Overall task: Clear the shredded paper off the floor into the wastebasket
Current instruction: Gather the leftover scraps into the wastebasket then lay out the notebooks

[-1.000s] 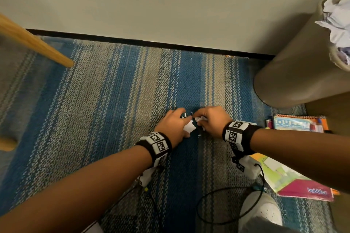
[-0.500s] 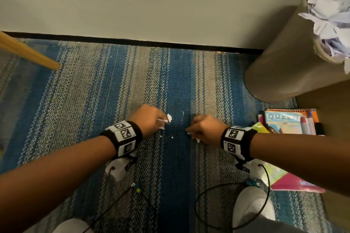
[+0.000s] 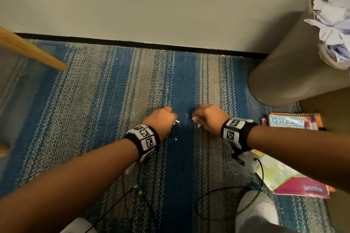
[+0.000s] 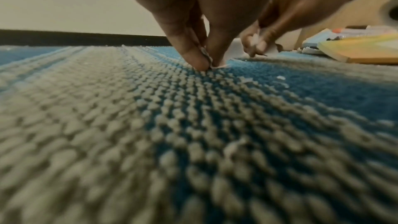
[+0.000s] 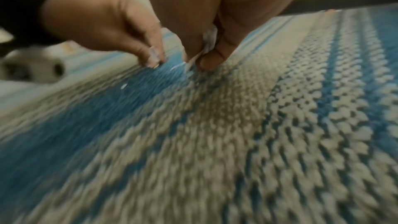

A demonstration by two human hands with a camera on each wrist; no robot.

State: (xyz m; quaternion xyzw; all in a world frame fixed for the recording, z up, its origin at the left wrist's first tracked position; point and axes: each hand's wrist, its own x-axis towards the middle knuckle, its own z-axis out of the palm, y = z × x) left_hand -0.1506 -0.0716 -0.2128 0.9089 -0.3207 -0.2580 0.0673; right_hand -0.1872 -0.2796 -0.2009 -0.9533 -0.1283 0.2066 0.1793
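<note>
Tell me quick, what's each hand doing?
Left hand: fingers pinching a paper scrap.
Right hand: fingers pinching paper bits.

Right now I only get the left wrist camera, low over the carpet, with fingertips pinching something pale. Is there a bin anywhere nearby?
Observer: Yes. The head view shows a tan wastebasket standing on the person's right, near the wall.
Operator: Is there room left in it?
Observer: Not much, it seems: crumpled white paper rises above its rim.
Operator: Is the other hand carrying anything?
Observer: The right wrist view shows the right hand pinching a wad of paper scraps between thumb and fingers.
</note>
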